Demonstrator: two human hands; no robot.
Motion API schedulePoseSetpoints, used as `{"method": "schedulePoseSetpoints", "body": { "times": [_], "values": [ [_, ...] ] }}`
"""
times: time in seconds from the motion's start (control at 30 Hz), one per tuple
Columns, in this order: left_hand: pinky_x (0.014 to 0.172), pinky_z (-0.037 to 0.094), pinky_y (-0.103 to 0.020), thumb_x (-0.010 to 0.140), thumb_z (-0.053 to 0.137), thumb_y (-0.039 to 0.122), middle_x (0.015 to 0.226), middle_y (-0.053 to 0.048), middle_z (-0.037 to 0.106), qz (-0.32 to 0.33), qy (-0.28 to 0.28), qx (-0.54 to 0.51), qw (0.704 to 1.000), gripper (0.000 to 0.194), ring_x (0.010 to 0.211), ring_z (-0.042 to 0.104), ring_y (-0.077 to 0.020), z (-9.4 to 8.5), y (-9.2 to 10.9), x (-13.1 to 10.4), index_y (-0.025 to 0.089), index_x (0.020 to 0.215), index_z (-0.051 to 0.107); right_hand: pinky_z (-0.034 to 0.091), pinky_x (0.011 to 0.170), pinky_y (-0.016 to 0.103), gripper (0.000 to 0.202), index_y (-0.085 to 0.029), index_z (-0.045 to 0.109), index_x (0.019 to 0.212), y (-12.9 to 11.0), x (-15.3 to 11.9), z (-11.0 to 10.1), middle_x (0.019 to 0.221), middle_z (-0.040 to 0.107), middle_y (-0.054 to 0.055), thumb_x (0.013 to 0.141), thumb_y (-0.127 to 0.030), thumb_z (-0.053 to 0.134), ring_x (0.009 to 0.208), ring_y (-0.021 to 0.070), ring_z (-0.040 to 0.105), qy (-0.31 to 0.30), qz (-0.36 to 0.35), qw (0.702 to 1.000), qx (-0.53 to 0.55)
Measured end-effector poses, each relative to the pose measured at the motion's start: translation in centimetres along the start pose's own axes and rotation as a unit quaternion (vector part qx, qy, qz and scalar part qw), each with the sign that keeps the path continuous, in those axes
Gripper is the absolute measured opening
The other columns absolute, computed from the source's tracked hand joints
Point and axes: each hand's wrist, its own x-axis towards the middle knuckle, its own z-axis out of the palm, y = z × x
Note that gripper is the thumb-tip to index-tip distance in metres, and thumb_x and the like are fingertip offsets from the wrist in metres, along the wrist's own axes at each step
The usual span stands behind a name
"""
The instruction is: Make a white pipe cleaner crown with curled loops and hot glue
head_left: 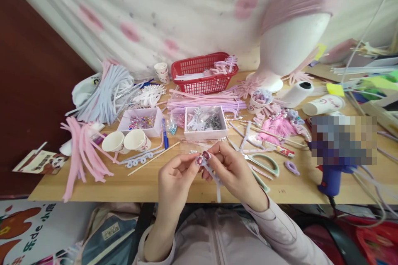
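My left hand (176,178) and my right hand (236,170) meet above the table's front edge, both closed in fingertip pinches. Between them is a pale lavender pipe cleaner (218,192), whose free end hangs below my right fingers. The part at my fingertips is small and mostly hidden. Just beyond my hands stands a white box (205,134) of small clear-bagged ornaments. Scissors with pale green handles (273,166) lie to the right of my right hand. A curled lavender pipe cleaner (139,160) and a thin wooden stick (149,162) lie left of my left hand.
Paper cups (137,140), a box of colored gems (139,133) and pink pipe cleaners (82,149) are on the left. Behind stand a red basket (202,87) and a white mannequin head (289,43). A blue-handled tool (330,180), partly blurred, is at right.
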Motion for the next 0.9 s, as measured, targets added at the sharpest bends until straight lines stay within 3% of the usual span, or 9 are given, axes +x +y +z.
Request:
{"method": "schedulePoseSetpoints", "body": {
  "times": [0.23, 0.43, 0.63, 0.77, 0.9],
  "values": [
    [0.067, 0.062, -0.027, 0.065, 0.086, 0.023, 0.079, -0.007, 0.081, -0.029, -0.027, -0.025, 0.999, 0.027, 0.07, 0.076, -0.0201, -0.1, -0.7, 0.5, 0.015, 0.088, 0.075, 0.051, 0.055, 0.023, 0.025, -0.022, 0.053, 0.089, 0.0, 0.3, -0.4, 0.065, 0.067, 0.0, 0.1, -0.044, 0.051, 0.057, 0.0132, 0.065, -0.009, -0.005, 1.0, -0.025],
    [0.065, 0.057, -0.021, 0.059, 0.089, 0.022, 0.068, -0.001, 0.077, -0.04, 0.037, -0.103, 0.993, 0.039, 0.063, 0.072, -0.0133, -0.2, -1.4, 1.0, 0.016, 0.088, 0.063, 0.055, 0.063, 0.027, 0.044, -0.021, 0.047, 0.12, 0.3, -0.2, -0.4, 0.076, 0.066, -0.001, 0.09, -0.047, 0.068, 0.065, 0.0143, 0.067, -0.041, 0.036, 0.997, 0.061],
    [0.065, 0.059, -0.022, 0.06, 0.09, 0.025, 0.069, -0.002, 0.078, -0.041, 0.035, -0.116, 0.992, 0.038, 0.065, 0.074, -0.0146, -0.8, -2.0, 1.4, 0.018, 0.082, 0.06, 0.039, 0.041, 0.018, 0.034, -0.021, 0.05, 0.095, 1.2, -0.7, -0.1, 0.073, 0.07, 0.0, 0.088, -0.049, 0.068, 0.045, 0.0081, 0.056, 0.008, 0.079, 0.996, 0.035],
    [0.064, 0.061, -0.026, 0.066, 0.088, 0.032, 0.071, -0.005, 0.079, -0.044, 0.018, -0.1, 0.994, 0.03, 0.063, 0.075, -0.0174, -1.5, -2.3, 1.3, 0.015, 0.078, 0.068, 0.035, 0.041, 0.019, 0.029, -0.02, 0.056, 0.089, 1.4, -0.4, -0.1, 0.069, 0.073, 0.002, 0.088, -0.046, 0.069, 0.042, 0.007, 0.05, 0.017, 0.081, 0.997, -0.013],
    [0.069, 0.065, -0.031, 0.071, 0.085, 0.038, 0.079, -0.008, 0.081, -0.05, 0.008, -0.093, 0.994, 0.033, 0.068, 0.077, -0.0204, -2.0, -2.2, 1.2, 0.013, 0.089, 0.073, 0.037, 0.042, 0.02, 0.029, -0.019, 0.06, 0.087, 1.4, 0.1, 0.0, 0.067, 0.073, 0.002, 0.088, -0.047, 0.069, 0.042, 0.0077, 0.049, 0.012, 0.084, 0.996, -0.022]
  ]
}}
